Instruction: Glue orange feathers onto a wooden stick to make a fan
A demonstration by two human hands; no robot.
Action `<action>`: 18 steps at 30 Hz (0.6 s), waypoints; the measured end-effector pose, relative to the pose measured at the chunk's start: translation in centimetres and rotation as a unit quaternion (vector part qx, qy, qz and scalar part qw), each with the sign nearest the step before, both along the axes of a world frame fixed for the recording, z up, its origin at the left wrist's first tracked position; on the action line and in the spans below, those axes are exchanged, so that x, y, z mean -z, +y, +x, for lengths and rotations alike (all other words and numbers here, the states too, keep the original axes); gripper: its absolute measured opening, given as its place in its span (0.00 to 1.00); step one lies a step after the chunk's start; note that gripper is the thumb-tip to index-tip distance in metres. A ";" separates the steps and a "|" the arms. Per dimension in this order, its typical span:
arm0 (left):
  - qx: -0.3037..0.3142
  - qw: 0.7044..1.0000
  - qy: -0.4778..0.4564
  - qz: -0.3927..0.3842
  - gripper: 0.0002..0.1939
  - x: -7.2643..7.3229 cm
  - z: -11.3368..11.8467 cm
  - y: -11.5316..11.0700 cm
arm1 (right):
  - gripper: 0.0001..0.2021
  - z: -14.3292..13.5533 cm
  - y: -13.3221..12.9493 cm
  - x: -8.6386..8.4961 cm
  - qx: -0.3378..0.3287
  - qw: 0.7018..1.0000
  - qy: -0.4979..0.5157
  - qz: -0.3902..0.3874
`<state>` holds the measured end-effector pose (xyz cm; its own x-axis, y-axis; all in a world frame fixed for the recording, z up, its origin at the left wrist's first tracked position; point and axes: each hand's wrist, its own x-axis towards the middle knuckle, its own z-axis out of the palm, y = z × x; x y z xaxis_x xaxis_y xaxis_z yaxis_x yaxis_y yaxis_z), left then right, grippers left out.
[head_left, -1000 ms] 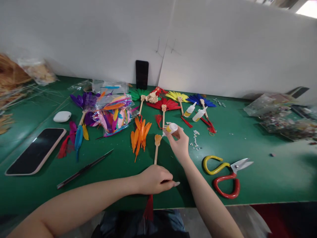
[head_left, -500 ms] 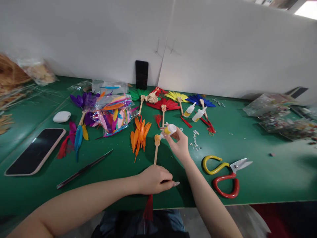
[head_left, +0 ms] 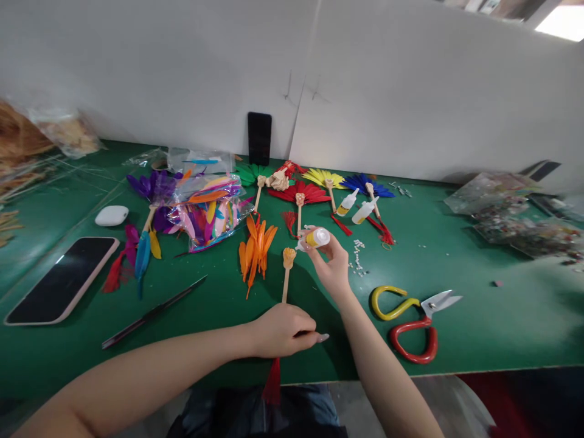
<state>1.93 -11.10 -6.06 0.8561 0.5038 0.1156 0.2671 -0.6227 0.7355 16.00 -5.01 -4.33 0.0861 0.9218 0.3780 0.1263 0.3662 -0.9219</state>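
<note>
My left hand (head_left: pixel 286 330) rests near the table's front edge, its fingers closed over the lower part of a wooden fan handle (head_left: pixel 286 280). A red tassel (head_left: pixel 272 383) hangs from the handle's end over the edge. The handle's carved head points away from me. Between the fingers of my right hand (head_left: pixel 332 266) is a small white glue bottle (head_left: pixel 318 237) with a yellow label, tilted so its nozzle points left, just right of the carved head. Orange feathers (head_left: pixel 257 249) lie left of the handle. Small white beads (head_left: pixel 358 258) are scattered to the right of my right hand.
Scissors (head_left: pixel 417 322) lie at right, tweezers (head_left: pixel 155 311) and a phone (head_left: pixel 64 280) at left. Feather fans, including a red one (head_left: pixel 301 193), line the back with two more glue bottles (head_left: pixel 365 211). Bagged feathers (head_left: pixel 207 213) stand left of them; a dark phone (head_left: pixel 260 139) leans on the wall.
My right hand has drawn the glue bottle slightly to the right, away from the handle's carved head. My left hand stays on the handle. The view has shifted a little.
</note>
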 end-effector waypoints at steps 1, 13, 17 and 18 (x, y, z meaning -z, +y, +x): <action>0.001 1.000 0.001 0.001 0.20 0.0 0.0 0.0 | 0.13 0.0 0.0 0.0 -0.023 0.999 0.025 -0.001; 0.002 1.000 0.001 0.003 0.20 0.1 -0.1 0.0 | 0.15 0.1 0.8 0.0 -0.029 0.994 0.086 -0.063; -0.001 1.000 -0.003 0.004 0.20 0.0 -0.1 0.0 | 0.15 0.5 0.9 0.0 0.015 0.994 0.075 -0.072; 0.001 1.000 -0.003 0.003 0.20 0.0 -0.1 0.0 | 0.15 0.5 0.9 0.1 0.024 0.995 0.067 -0.076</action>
<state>1.84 -11.14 -6.06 0.8561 0.5018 0.1240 0.2616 -0.6276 0.7333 16.51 -4.16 -4.39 0.1718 0.9608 0.2175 0.0123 0.2187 -0.9757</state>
